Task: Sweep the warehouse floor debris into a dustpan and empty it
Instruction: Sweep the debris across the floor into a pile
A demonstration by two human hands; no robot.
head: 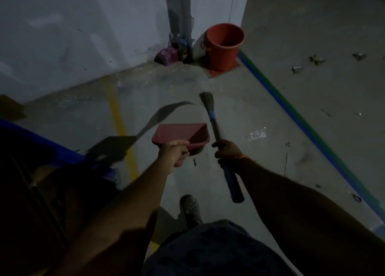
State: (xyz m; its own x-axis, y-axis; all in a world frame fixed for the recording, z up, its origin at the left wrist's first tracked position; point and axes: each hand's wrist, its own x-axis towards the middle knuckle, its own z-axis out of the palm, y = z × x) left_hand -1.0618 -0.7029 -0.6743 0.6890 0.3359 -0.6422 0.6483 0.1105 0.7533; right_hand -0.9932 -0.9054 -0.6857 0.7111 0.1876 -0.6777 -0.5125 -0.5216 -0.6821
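- While the view is dim, the layout reads fine: a dark blue-edged shape [52, 148] fills the far left, too dark to identify.
- Yellow floor line [118, 119] runs from the wall base toward the person, left of the hands.
- Left hand [174, 155] has its fingers curled round the handle of the red dustpan [183, 135], thumb on top; firm grip.
- Dustpan is held up off the concrete floor [239, 109], mouth facing away and left; it casts a shadow on the floor to its left. Contents cannot be made out.
- Small dark scrap [194, 162] shows just below the dustpan, near the left hand.
- Purple packet and dark clutter [168, 55] sit in the wall corner at the foot of a grey pipe.
- Foot in a grey perforated clog [190, 208] is on the floor below and between the hands.
- Right hand [228, 150] is wrapped tight round the broom [216, 134] mid-handle; bristles point up and away, blue grip end sticks out below the hand.
- Broom is just right of the dustpan, close but apart.
- Red bucket [225, 44] stands upright by the wall corner, well ahead of both hands, on a red floor patch.
- Clear plastic scrap [257, 134] lies on the floor right of the broom.
- Blue-green floor stripe [302, 121] runs diagonally on the right.
- Scattered debris bits [316, 59] lie beyond the stripe, far right.
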